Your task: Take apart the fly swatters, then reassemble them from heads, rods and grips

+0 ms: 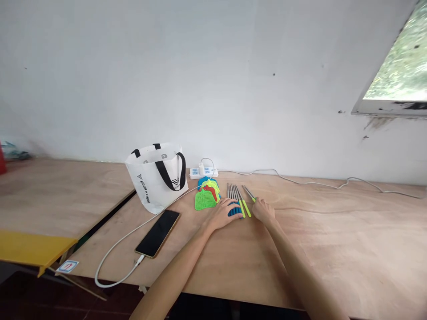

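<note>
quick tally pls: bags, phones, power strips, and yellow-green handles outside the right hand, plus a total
White bag: 1
Phone: 1
Power strip: 1
Yellow-green handles outside the right hand: 2
Total: 5

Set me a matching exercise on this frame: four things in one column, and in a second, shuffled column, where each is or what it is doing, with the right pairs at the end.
1. Left hand
2. Phone
3. Right hand
4. White bag

A. Stands upright to the left of the power strip
B. Lies over a row of blue handles
C. Lies flat, with a white cable plugged into its near end
D. Holds a metal-shafted tool

Right pairs: 1-B, 2-C, 3-D, 4-A
</note>
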Available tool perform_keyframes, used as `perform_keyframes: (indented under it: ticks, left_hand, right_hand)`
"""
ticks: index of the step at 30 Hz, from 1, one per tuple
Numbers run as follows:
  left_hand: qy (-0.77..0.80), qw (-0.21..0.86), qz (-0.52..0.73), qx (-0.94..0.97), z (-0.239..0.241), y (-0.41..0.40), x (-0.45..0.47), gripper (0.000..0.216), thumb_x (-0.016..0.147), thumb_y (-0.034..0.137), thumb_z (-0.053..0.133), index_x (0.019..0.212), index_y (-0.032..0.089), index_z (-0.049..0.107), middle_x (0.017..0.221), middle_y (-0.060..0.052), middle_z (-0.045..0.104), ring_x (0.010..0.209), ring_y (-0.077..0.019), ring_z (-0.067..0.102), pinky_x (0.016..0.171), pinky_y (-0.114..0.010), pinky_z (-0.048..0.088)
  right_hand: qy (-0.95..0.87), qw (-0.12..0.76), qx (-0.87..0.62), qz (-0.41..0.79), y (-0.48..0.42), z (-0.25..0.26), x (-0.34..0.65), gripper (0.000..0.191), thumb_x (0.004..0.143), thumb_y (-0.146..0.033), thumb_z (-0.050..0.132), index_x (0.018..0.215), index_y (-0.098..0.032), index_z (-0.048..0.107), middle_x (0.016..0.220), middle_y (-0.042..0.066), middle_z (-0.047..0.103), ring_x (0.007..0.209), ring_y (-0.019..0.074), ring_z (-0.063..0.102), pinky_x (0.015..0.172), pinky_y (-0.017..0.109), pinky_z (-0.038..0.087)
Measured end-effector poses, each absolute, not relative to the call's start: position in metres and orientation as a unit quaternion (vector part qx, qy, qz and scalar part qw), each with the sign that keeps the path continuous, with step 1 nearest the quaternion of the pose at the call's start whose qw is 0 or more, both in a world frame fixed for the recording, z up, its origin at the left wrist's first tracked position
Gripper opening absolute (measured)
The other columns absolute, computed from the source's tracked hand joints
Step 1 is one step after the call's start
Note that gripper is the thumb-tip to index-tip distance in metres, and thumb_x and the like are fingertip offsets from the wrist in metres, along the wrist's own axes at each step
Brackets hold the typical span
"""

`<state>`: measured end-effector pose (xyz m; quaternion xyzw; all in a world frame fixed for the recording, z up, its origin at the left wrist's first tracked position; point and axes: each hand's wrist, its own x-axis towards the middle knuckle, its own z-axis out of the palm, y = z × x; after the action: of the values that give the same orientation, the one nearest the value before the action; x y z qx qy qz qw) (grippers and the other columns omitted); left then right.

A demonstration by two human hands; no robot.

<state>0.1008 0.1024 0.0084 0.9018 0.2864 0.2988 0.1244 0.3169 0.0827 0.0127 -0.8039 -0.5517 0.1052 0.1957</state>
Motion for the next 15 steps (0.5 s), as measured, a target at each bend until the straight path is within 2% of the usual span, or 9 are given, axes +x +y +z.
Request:
perform_keyframes:
  ticks: [4,9,12,15]
  left_hand:
    - [0.301,0.156,0.348,0.874,0.01,0.102,0.1,0.033,0.103,0.048,0.051,0.123,0.026,0.066,0.133,-0.007,0.064,0.127,-0.0247,0.056,0.112,-0.043,0.039]
    - [0.338,0.232,0.453,0.792,0.014,0.099,0.104,0.033,0.103,0.047,0.049,0.124,0.024,0.062,0.127,-0.009,0.065,0.124,-0.0263,0.058,0.111,-0.045,0.04]
    - [0.324,0.33,0.516,0.721,0.023,0.096,0.113,0.042,0.099,0.05,0.056,0.13,0.023,0.055,0.135,-0.012,0.061,0.131,-0.0263,0.054,0.116,-0.046,0.036]
    - [0.253,0.479,0.542,0.642,0.042,0.092,0.119,0.06,0.091,0.055,0.068,0.138,0.024,0.048,0.143,-0.014,0.057,0.138,-0.0274,0.049,0.116,-0.046,0.036]
  right_hand:
    - [-0.534,0.302,-0.778,0.136,0.078,0.007,0.331,0.025,0.097,-0.025,0.04,0.108,-0.014,0.06,0.097,0.018,0.069,0.097,0.0311,0.068,0.085,0.043,0.048]
    - [-0.536,0.479,-0.669,0.189,0.066,0.007,0.339,0.04,0.1,-0.054,0.031,0.096,-0.022,0.055,0.078,0.004,0.06,0.072,0.0211,0.059,0.069,0.033,0.048]
    - [-0.553,0.554,-0.575,0.238,0.056,0.013,0.32,0.048,0.096,-0.069,0.035,0.096,-0.024,0.051,0.078,0.0,0.056,0.067,0.0167,0.054,0.065,0.029,0.047]
    - [-0.588,0.569,-0.492,0.297,0.042,0.016,0.288,0.049,0.092,-0.073,0.046,0.099,-0.025,0.053,0.082,0.001,0.06,0.067,0.0161,0.055,0.061,0.028,0.048]
